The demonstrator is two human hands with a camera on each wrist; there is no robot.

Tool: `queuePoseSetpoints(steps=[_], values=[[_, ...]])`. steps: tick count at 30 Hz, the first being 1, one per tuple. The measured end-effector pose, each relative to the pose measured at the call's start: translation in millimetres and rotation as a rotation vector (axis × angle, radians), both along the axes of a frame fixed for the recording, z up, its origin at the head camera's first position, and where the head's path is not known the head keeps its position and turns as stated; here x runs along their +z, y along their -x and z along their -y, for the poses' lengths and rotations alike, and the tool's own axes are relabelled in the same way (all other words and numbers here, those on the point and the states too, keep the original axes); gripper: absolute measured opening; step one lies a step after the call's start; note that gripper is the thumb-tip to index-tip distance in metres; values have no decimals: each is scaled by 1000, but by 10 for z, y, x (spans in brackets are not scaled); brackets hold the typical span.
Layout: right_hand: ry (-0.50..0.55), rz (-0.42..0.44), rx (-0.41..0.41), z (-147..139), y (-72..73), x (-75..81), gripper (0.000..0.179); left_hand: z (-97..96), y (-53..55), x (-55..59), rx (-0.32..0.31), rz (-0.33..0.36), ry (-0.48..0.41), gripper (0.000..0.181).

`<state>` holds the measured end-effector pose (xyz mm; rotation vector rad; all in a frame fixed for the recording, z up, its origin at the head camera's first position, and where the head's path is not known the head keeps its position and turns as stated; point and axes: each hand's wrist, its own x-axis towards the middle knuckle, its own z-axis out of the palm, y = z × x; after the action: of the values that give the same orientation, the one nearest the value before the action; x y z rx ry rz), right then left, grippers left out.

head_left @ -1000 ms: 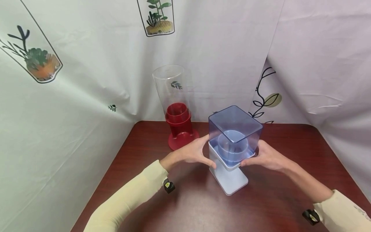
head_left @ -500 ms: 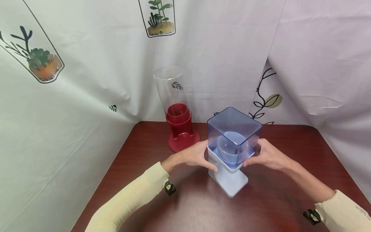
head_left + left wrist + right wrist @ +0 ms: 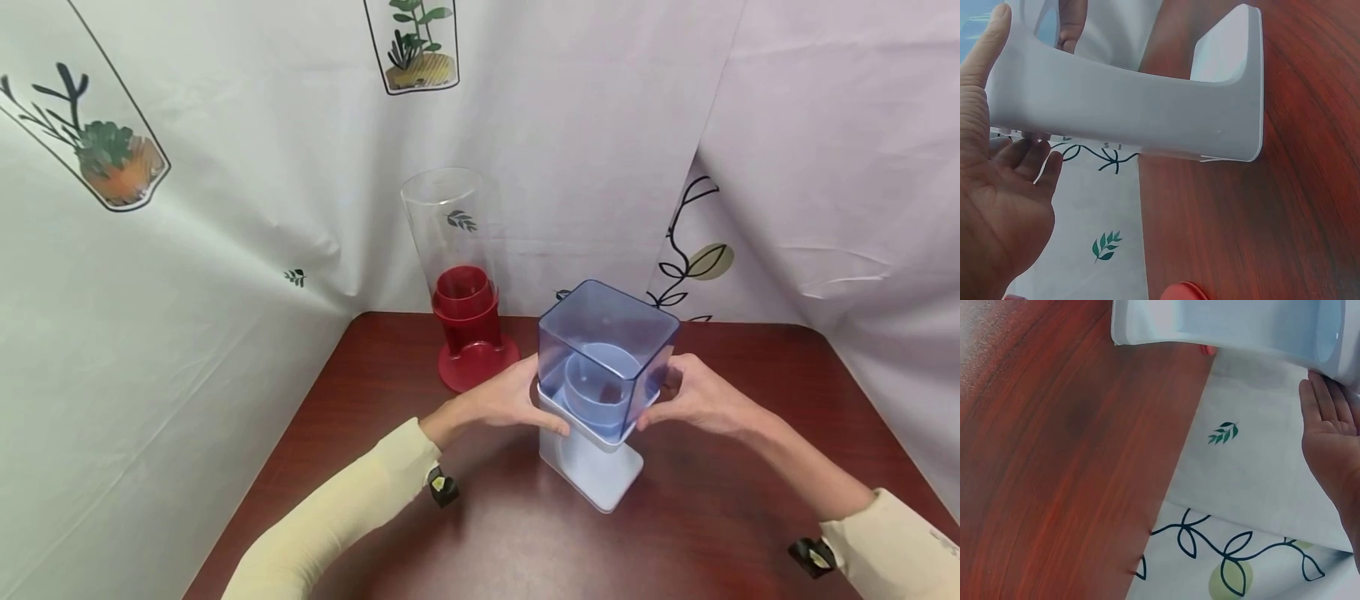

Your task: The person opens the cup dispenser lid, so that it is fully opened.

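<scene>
Head view. One blue-and-white dispenser point(image 3: 600, 392), upright on the table point(image 3: 480, 542). Compared with the earlier frames, it is turned slightly: its near base corner has swung rightward, its far top corner leftward. Hands: two, both on the dispenser throughout. Left hand point(image 3: 517, 402), at the dispenser's left: thumb across the near face, fingers round the far side, spread wide about its body. Right hand point(image 3: 697, 398), at the dispenser's right: thumb at the near corner, likewise widely parted, gripping it. One red stand point(image 3: 465, 333), behind and left of the dispenser, apart from it, unmoved; one clear cylinder point(image 3: 442, 229) upon it. Two cream sleeves point(image 3: 337, 492), nearer the wearer than the dispenser. Two black wrist devices point(image 3: 443, 487), one per arm. One patterned cloth point(image 3: 600, 125) behind the dispenser.

Left wrist view. One white column of the dispenser, with its base; left thumb along one side, fingertips at the other. Part of the right hand beyond the dispenser.

Right wrist view. Several fingers of the right hand, extended side by side against the dispenser's edge; thumb hidden. One printed leaf sprig point(image 3: 1224, 433) beside the dispenser.
</scene>
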<state>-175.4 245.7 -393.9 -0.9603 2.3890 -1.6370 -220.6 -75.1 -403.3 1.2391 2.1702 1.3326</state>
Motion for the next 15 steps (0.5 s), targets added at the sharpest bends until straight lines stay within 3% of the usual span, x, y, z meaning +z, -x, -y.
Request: queuePoseSetpoints(steps=[8, 15], values=[[-7, 18, -8, -31, 14, 48, 43, -34, 7, 33, -17, 18, -46, 92], [51, 74, 58, -43, 27, 46, 35, -36, 7, 15, -17, 49, -71, 89]])
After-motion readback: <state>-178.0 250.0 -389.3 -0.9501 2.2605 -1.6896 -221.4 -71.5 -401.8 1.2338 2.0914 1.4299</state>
